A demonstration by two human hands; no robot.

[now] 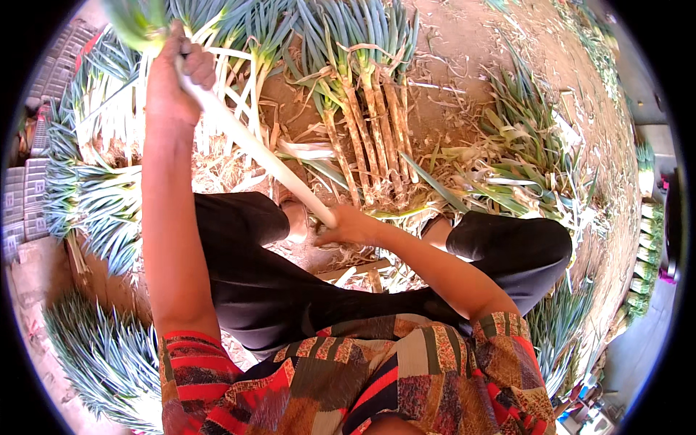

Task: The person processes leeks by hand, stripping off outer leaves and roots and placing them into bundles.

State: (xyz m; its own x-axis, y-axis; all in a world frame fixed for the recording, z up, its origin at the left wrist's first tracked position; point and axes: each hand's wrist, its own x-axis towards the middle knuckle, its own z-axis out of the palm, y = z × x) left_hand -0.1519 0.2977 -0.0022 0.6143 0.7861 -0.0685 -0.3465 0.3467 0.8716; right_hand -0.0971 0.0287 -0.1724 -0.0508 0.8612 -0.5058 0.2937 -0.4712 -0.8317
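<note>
In the head view, the person's left hand [172, 88] is closed around a long green onion [264, 155] just below its leafy top. The right hand [354, 225] has its fingers wrapped about the lower end, so the white stalk slants between the two grips. Ahead of the right hand lie brown-skinned stalks [377, 134] on the ground; to its right, beyond the knee, is a heap of leaves [525, 148]. White-stemmed onions [109, 116] are piled to the left of the left hand.
</note>
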